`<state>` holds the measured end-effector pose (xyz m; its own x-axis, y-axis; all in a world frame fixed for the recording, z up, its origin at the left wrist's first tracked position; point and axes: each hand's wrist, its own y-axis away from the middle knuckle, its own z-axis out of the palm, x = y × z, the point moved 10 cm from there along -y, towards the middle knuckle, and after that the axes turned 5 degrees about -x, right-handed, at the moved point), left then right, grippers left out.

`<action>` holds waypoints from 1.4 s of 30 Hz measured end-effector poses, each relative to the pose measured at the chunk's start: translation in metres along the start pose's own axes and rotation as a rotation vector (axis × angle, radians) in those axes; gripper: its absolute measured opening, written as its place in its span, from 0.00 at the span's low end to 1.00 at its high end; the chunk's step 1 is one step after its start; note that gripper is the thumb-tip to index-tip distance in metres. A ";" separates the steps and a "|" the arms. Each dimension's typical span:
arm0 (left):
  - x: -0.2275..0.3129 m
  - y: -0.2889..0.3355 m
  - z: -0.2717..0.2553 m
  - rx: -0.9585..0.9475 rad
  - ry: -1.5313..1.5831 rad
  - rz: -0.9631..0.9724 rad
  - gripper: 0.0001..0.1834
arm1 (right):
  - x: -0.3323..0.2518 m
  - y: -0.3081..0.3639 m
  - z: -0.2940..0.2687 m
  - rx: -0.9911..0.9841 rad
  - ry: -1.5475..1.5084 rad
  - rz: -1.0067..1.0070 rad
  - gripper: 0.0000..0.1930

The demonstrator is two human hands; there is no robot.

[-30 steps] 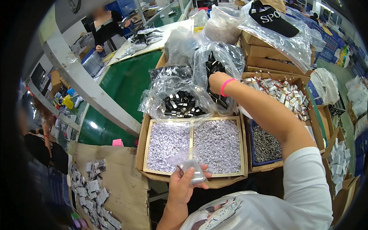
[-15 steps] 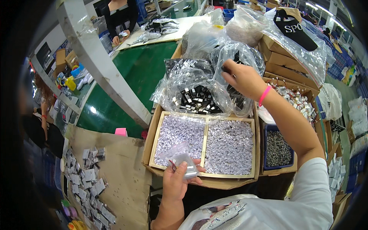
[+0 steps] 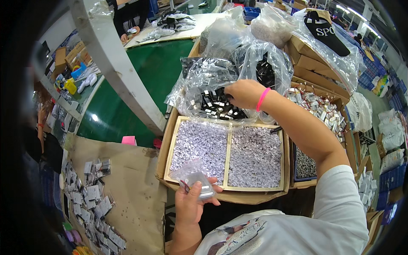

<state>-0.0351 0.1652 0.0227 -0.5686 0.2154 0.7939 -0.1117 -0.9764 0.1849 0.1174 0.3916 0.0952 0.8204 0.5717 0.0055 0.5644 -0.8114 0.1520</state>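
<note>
My left hand (image 3: 191, 202) holds a small clear plastic bag (image 3: 187, 169) over the near edge of the left compartment. Inside the bag is a flat grey, clear-topped case (image 3: 203, 187), with a bit of red wire beside it. My right hand (image 3: 244, 93) reaches into an open clear bag of small black parts with silver ends (image 3: 214, 104). Its fingers are drawn together at the heap, and the tips are partly hidden. A thin black item (image 3: 275, 130) with a slim tip lies on the small white pieces (image 3: 255, 159) in the right compartment.
A wooden two-part tray (image 3: 230, 153) sits in a cardboard box. Beside it are a blue bin of dark metal parts (image 3: 305, 165) and a box of wired parts (image 3: 321, 110). Bagged flat pieces (image 3: 93, 199) lie on cardboard at left. A grey post (image 3: 114, 63) slants over the green table.
My right hand has moved down and left, from the rear bag to the heap of black parts. The thin black item now shows on the white pieces. My left hand keeps its hold.
</note>
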 end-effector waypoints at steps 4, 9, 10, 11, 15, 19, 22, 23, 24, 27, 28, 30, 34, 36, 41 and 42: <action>-0.001 -0.002 0.004 -0.052 0.008 -0.015 0.18 | -0.010 -0.019 0.031 -0.064 0.124 -0.060 0.10; 0.003 -0.001 0.010 -0.123 0.015 -0.020 0.18 | -0.028 -0.037 0.054 0.011 0.237 -0.050 0.08; 0.004 0.000 0.011 -0.132 0.036 -0.013 0.17 | -0.031 -0.037 0.052 0.027 0.260 -0.075 0.09; 0.003 0.001 0.011 -0.130 0.026 -0.018 0.17 | -0.030 -0.037 0.048 0.044 0.245 -0.052 0.09; 0.002 0.000 0.008 -0.094 -0.004 -0.021 0.18 | -0.025 -0.014 0.003 0.189 -0.008 -0.045 0.09; -0.005 -0.005 0.018 -0.132 -0.036 -0.048 0.17 | -0.033 0.033 -0.035 0.231 -0.765 -0.139 0.14; -0.016 -0.009 0.034 -0.189 -0.055 -0.089 0.18 | -0.068 0.075 -0.052 0.248 -1.068 -0.329 0.15; -0.018 -0.010 0.040 -0.206 -0.062 -0.094 0.18 | -0.081 0.090 -0.061 0.285 -1.108 -0.430 0.15; -0.021 -0.011 0.046 -0.224 -0.071 -0.099 0.18 | -0.087 0.100 -0.060 0.263 -1.145 -0.436 0.13; -0.027 -0.009 0.060 -0.264 -0.066 -0.107 0.17 | -0.099 0.121 -0.064 0.229 -1.070 -0.491 0.14; -0.027 -0.008 0.064 -0.277 -0.047 -0.098 0.16 | -0.100 0.125 -0.065 0.222 -1.023 -0.482 0.14; -0.030 -0.006 0.068 -0.284 -0.077 -0.109 0.15 | -0.099 0.132 -0.066 0.176 -1.001 -0.503 0.13; -0.034 -0.002 0.076 -0.299 -0.108 -0.113 0.15 | -0.099 0.144 -0.069 0.122 -0.843 -0.566 0.12; -0.037 -0.003 0.077 -0.276 -0.148 -0.118 0.15 | -0.102 0.149 -0.070 0.104 -0.777 -0.614 0.11; -0.042 -0.003 0.084 -0.284 -0.213 -0.080 0.16 | -0.106 0.157 -0.071 0.089 -0.664 -0.636 0.11; -0.043 -0.003 0.084 -0.278 -0.231 -0.085 0.18 | -0.108 0.159 -0.072 0.091 -0.641 -0.648 0.11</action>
<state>0.0586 0.1605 0.0364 -0.3522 0.2632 0.8982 -0.3863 -0.9150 0.1166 0.1121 0.2099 0.1895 0.2193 0.7634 -0.6075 0.9147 -0.3775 -0.1442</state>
